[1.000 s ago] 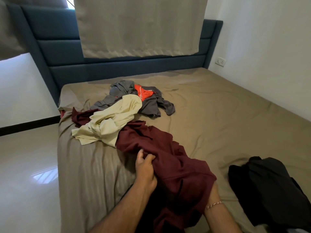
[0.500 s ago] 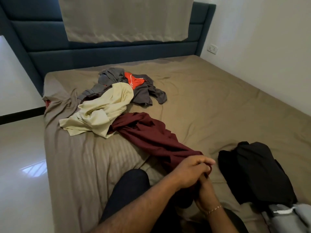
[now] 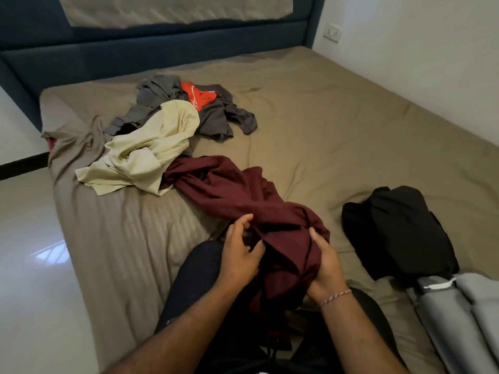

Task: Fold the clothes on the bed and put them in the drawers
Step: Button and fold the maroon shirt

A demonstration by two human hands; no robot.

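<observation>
My right hand (image 3: 325, 265) grips the maroon garment (image 3: 243, 195), left hand (image 3: 240, 255) half-open beside it, its length running away up-left toward the cream shirt (image 3: 151, 152).

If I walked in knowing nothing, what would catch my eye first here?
Probably the maroon garment, stretched across the olive bed sheet toward the person, with the left hand and right hand working its near end. Behind it lies a loose heap: a cream garment over grey clothes with a bright orange piece. A black garment sits apart on the right.
</observation>
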